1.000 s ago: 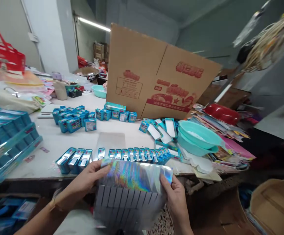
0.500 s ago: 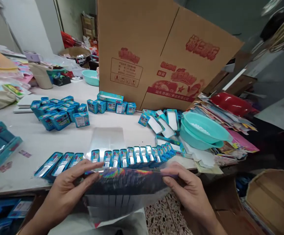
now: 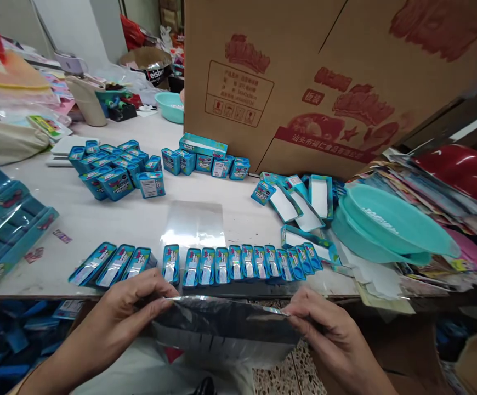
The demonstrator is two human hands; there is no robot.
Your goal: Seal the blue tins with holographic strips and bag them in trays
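Both my hands hold a shiny silver foil sheet [image 3: 226, 329] below the table's front edge. My left hand [image 3: 134, 310] pinches its left top corner, and my right hand [image 3: 329, 332] pinches the right top corner. The sheet now lies nearly edge-on, looking dark grey. Just beyond my hands, a row of several small blue open boxes [image 3: 222, 263] lines the table edge. A clear plastic sheet [image 3: 193, 222] lies flat behind the row.
A heap of closed blue boxes [image 3: 113, 170] sits at the left middle of the white table [image 3: 98, 219]. A big cardboard carton [image 3: 324, 77] stands behind. Stacked teal basins [image 3: 390, 230] rest at the right, flattened blue boxes [image 3: 300, 197] beside them. Blue display trays [image 3: 4, 219] sit far left.
The foil sheet has tipped from facing me, rainbow side showing, to nearly flat and dark. My view has dropped and moved closer to the table.
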